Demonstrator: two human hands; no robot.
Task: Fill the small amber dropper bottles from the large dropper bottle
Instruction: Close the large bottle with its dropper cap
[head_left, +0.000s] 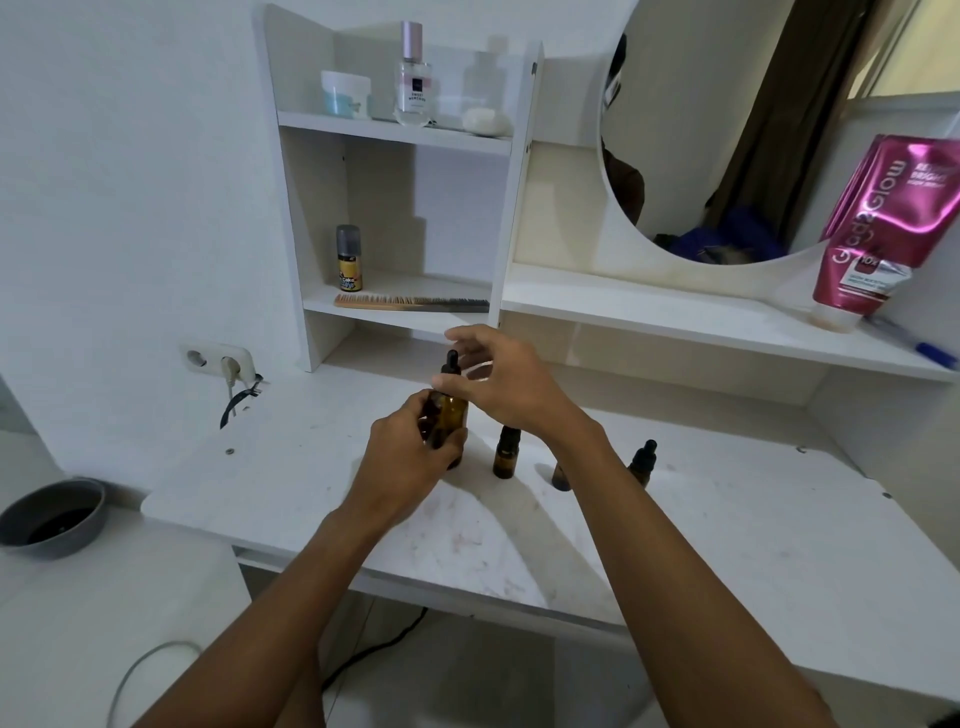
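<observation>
In the head view, the left hand (410, 457) is gripping the large dropper bottle (451, 415) upright at the white table (727, 519). The right hand (501, 382) is hovering loosely spread around its dropper cap (452, 360) (thumb at the collar). Small amber bottles (505, 457) are standing just to the right.

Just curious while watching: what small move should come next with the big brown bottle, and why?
Probably close the right hand on the black dropper cap and unscrew it. The left hand grips the large amber glass bottle upright on the white table, and the right hand's fingers sit spread beside the cap, not gripping.
</observation>
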